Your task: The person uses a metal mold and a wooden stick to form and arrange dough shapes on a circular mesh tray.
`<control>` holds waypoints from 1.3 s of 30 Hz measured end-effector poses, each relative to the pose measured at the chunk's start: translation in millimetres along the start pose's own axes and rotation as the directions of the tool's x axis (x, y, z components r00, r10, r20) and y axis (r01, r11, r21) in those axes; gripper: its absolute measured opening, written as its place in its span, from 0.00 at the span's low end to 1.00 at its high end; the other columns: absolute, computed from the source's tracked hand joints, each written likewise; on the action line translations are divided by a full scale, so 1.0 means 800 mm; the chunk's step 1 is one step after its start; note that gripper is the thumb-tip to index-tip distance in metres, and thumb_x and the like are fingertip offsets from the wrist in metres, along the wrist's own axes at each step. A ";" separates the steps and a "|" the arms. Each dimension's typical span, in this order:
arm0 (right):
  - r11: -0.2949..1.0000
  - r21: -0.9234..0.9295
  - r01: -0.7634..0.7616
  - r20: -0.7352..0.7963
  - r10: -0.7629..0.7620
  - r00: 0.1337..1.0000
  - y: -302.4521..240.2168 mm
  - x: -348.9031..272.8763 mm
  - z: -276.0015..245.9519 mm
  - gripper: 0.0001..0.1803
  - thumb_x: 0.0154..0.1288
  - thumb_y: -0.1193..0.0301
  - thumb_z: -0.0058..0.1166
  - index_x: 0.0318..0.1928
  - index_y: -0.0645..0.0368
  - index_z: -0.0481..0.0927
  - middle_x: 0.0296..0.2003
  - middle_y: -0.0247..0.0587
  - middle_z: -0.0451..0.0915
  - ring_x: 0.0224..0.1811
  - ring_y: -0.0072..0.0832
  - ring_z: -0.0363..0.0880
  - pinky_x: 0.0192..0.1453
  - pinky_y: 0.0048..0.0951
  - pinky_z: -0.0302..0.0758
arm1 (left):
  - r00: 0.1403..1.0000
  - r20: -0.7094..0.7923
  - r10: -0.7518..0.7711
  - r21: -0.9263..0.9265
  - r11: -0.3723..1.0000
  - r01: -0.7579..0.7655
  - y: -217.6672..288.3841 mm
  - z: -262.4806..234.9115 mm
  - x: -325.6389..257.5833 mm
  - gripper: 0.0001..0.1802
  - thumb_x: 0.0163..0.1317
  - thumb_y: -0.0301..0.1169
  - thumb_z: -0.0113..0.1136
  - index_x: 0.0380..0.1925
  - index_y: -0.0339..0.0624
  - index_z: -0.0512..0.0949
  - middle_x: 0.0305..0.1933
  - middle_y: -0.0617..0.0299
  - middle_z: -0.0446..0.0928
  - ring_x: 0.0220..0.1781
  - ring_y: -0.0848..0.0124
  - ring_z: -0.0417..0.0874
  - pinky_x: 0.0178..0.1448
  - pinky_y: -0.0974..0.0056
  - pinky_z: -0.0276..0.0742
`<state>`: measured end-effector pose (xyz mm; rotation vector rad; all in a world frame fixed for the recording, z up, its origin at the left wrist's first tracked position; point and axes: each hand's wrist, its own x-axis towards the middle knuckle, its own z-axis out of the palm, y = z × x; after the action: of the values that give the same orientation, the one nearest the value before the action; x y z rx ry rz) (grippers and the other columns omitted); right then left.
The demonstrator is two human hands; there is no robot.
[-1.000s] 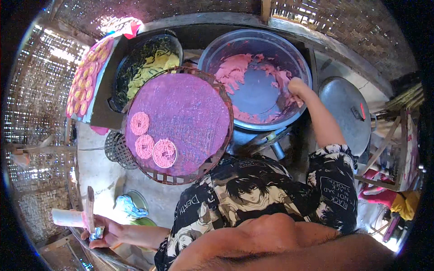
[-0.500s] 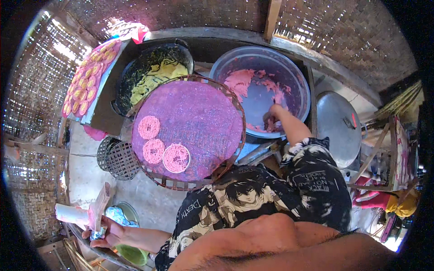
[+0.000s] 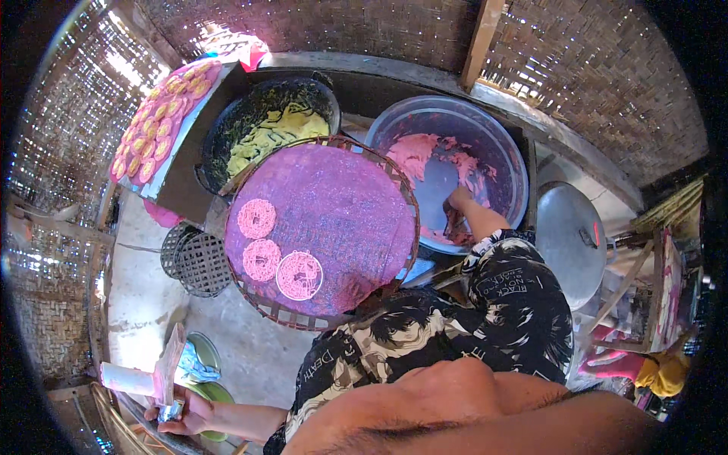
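Clasped around a white-tubed wooden tool at lower left, the left hand is well apart from the right hand, whose grip I cannot tell, inside a bluish basin holding pink dough.

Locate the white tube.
In the head view, the white tube is at the lower left, jutting leftward from the wooden piece in the person's left hand; the green basin is off to its right.
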<state>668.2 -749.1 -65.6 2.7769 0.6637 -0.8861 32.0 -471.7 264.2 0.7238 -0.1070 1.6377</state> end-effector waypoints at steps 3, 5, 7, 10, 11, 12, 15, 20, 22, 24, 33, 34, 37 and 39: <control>1.000 0.005 0.016 -0.062 -0.016 0.998 -0.007 -0.005 -0.007 0.18 0.42 0.58 0.53 0.32 0.54 0.81 0.33 0.45 0.79 0.37 0.36 0.78 0.43 0.33 0.74 | 1.000 0.009 0.019 -0.027 0.999 -0.019 0.003 0.006 -0.005 0.16 0.47 0.35 0.63 0.38 0.46 0.75 0.50 0.61 0.71 0.59 0.60 0.62 0.64 0.52 0.52; 1.000 0.019 0.006 -0.105 -0.004 0.994 -0.006 -0.005 -0.009 0.17 0.42 0.59 0.53 0.32 0.54 0.81 0.33 0.46 0.79 0.37 0.36 0.78 0.43 0.33 0.74 | 0.997 0.058 -0.051 -0.075 0.996 0.055 -0.004 0.014 -0.003 0.16 0.48 0.34 0.62 0.39 0.45 0.75 0.50 0.64 0.71 0.59 0.60 0.63 0.64 0.52 0.52; 0.999 0.038 -0.008 -0.137 0.013 0.990 -0.002 -0.006 -0.011 0.17 0.43 0.60 0.52 0.32 0.55 0.81 0.33 0.46 0.79 0.37 0.37 0.78 0.42 0.34 0.74 | 0.994 0.084 -0.071 -0.070 0.995 0.077 -0.008 0.023 -0.004 0.16 0.49 0.34 0.61 0.39 0.45 0.75 0.50 0.64 0.71 0.58 0.62 0.64 0.64 0.53 0.53; 0.999 0.036 0.009 -0.179 -0.002 0.984 -0.014 -0.006 -0.019 0.16 0.44 0.61 0.51 0.32 0.55 0.81 0.32 0.47 0.79 0.37 0.38 0.78 0.42 0.34 0.74 | 0.978 0.186 -0.097 -0.104 0.988 0.118 0.017 -0.004 0.000 0.16 0.51 0.34 0.59 0.40 0.43 0.75 0.51 0.62 0.70 0.57 0.66 0.65 0.63 0.55 0.54; 0.999 0.043 0.012 -0.191 -0.003 0.982 -0.015 -0.008 -0.021 0.15 0.45 0.62 0.50 0.32 0.56 0.81 0.32 0.48 0.79 0.37 0.38 0.78 0.42 0.35 0.74 | 0.972 0.203 -0.115 -0.093 0.986 0.136 0.021 -0.006 0.003 0.15 0.52 0.34 0.59 0.40 0.43 0.75 0.52 0.61 0.70 0.57 0.67 0.65 0.63 0.55 0.55; 0.999 0.045 0.015 -0.207 -0.005 0.978 -0.015 -0.010 -0.024 0.15 0.45 0.62 0.50 0.32 0.56 0.81 0.32 0.48 0.79 0.37 0.38 0.78 0.42 0.35 0.74 | 0.967 0.219 -0.133 -0.081 0.985 0.154 0.024 -0.008 0.005 0.15 0.52 0.34 0.58 0.40 0.43 0.75 0.53 0.60 0.69 0.56 0.68 0.66 0.63 0.55 0.55; 0.999 0.052 0.012 -0.268 0.002 0.964 -0.013 -0.018 -0.029 0.14 0.46 0.64 0.49 0.32 0.57 0.80 0.32 0.49 0.78 0.37 0.39 0.78 0.42 0.35 0.74 | 0.998 0.051 -0.036 -0.009 0.999 0.036 0.020 -0.004 -0.002 0.15 0.53 0.34 0.58 0.40 0.43 0.74 0.57 0.57 0.65 0.58 0.65 0.64 0.64 0.55 0.54; 0.997 0.073 0.034 -0.404 -0.002 0.915 0.003 -0.027 -0.040 0.13 0.48 0.66 0.47 0.32 0.58 0.80 0.32 0.51 0.78 0.38 0.41 0.78 0.42 0.36 0.74 | 1.000 0.026 -0.009 -0.016 1.000 0.009 0.016 0.005 -0.014 0.15 0.53 0.34 0.58 0.40 0.44 0.73 0.61 0.49 0.57 0.64 0.58 0.55 0.66 0.53 0.50; 0.993 0.117 0.004 -0.457 0.051 0.888 0.047 -0.010 -0.052 0.13 0.49 0.67 0.47 0.32 0.59 0.80 0.31 0.52 0.78 0.37 0.42 0.78 0.42 0.37 0.74 | 0.999 -0.002 0.039 0.011 0.999 -0.039 0.017 -0.004 -0.009 0.15 0.52 0.34 0.58 0.41 0.44 0.73 0.63 0.48 0.54 0.65 0.58 0.54 0.65 0.52 0.50; 0.986 0.168 -0.017 -0.490 0.098 0.866 0.081 0.006 -0.060 0.13 0.50 0.67 0.46 0.31 0.61 0.79 0.30 0.53 0.78 0.36 0.43 0.78 0.41 0.39 0.74 | 0.997 0.066 -0.027 -0.024 0.999 0.028 0.011 0.027 -0.008 0.15 0.52 0.34 0.58 0.40 0.44 0.73 0.63 0.48 0.53 0.64 0.58 0.55 0.65 0.52 0.51; 0.996 0.078 -0.049 -0.512 0.082 0.855 0.048 -0.091 -0.126 0.13 0.50 0.66 0.50 0.34 0.62 0.76 0.32 0.51 0.78 0.36 0.43 0.78 0.40 0.38 0.74 | 0.998 -0.046 0.046 -0.048 0.998 -0.048 -0.002 0.014 -0.004 0.13 0.53 0.34 0.58 0.39 0.46 0.75 0.56 0.56 0.65 0.59 0.61 0.64 0.62 0.53 0.57; 0.995 0.032 -0.094 -0.503 0.097 0.859 0.033 -0.090 -0.121 0.15 0.50 0.66 0.51 0.37 0.62 0.75 0.34 0.50 0.78 0.37 0.43 0.78 0.41 0.38 0.74 | 0.997 -0.051 0.061 -0.038 0.997 -0.063 0.008 0.009 -0.006 0.13 0.53 0.34 0.58 0.39 0.46 0.75 0.56 0.56 0.65 0.59 0.61 0.64 0.62 0.53 0.57; 0.999 0.022 -0.035 -0.453 0.041 0.890 0.019 -0.088 -0.117 0.18 0.50 0.68 0.51 0.42 0.64 0.73 0.36 0.51 0.78 0.40 0.42 0.77 0.43 0.38 0.74 | 0.994 0.099 -0.042 0.019 0.999 0.041 0.019 0.005 -0.013 0.12 0.53 0.32 0.57 0.39 0.46 0.72 0.54 0.60 0.67 0.60 0.60 0.62 0.62 0.48 0.55; 0.999 0.047 -0.026 -0.444 0.044 0.895 0.032 -0.086 -0.120 0.17 0.50 0.69 0.50 0.41 0.64 0.73 0.36 0.52 0.78 0.40 0.42 0.77 0.43 0.39 0.74 | 1.000 0.020 -0.008 0.027 1.000 0.007 0.017 -0.002 -0.008 0.12 0.53 0.31 0.57 0.38 0.46 0.71 0.54 0.61 0.67 0.61 0.60 0.60 0.62 0.47 0.54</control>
<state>679.0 -771.2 53.0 3.0416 0.6558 -0.2468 19.3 -479.3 264.5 0.7609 -0.0970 1.6277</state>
